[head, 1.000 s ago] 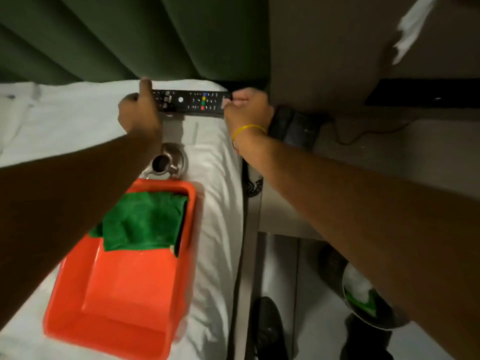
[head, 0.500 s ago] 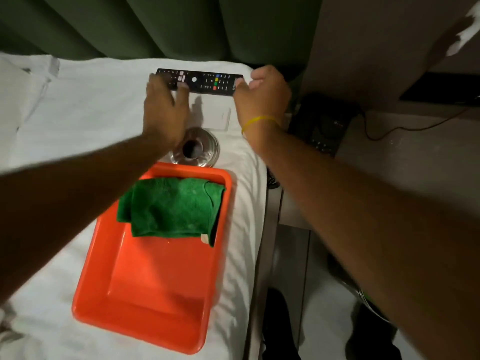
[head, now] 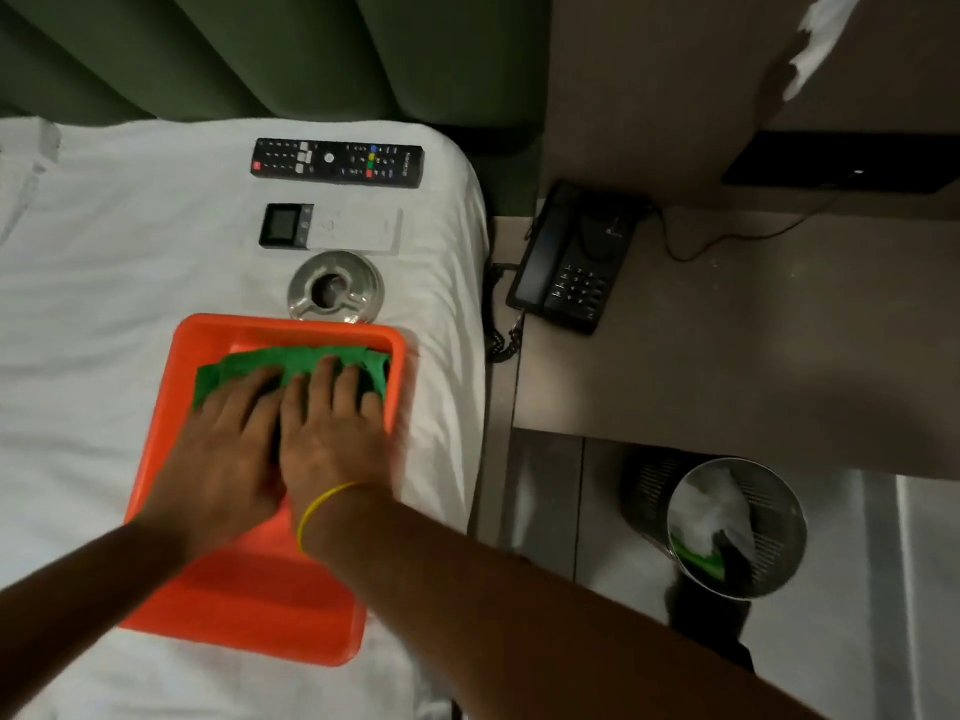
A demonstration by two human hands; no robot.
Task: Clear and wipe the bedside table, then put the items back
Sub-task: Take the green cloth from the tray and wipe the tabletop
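Observation:
On the white bed sheet (head: 104, 283) an orange tray (head: 249, 605) holds a folded green cloth (head: 296, 358) at its far end. My left hand (head: 228, 449) and my right hand (head: 332, 433) lie side by side, fingers flat on the cloth's near part. Beyond the tray sit a metal ashtray (head: 336, 288), a white remote with a small screen (head: 332, 228) and a black TV remote (head: 337, 162), all lying free on the bed. The brown bedside table (head: 753, 345) to the right carries a black telephone (head: 571, 257).
The phone's coiled cord (head: 501, 340) hangs between bed and table, and a thin cable (head: 727, 241) runs along the table's back. A mesh waste bin (head: 737, 527) with white and green rubbish stands on the floor below. A green padded headboard (head: 260, 59) rises behind the bed.
Both hands let go of the black TV remote, now lying at the bed's far edge, and drew back onto the green cloth in the tray.

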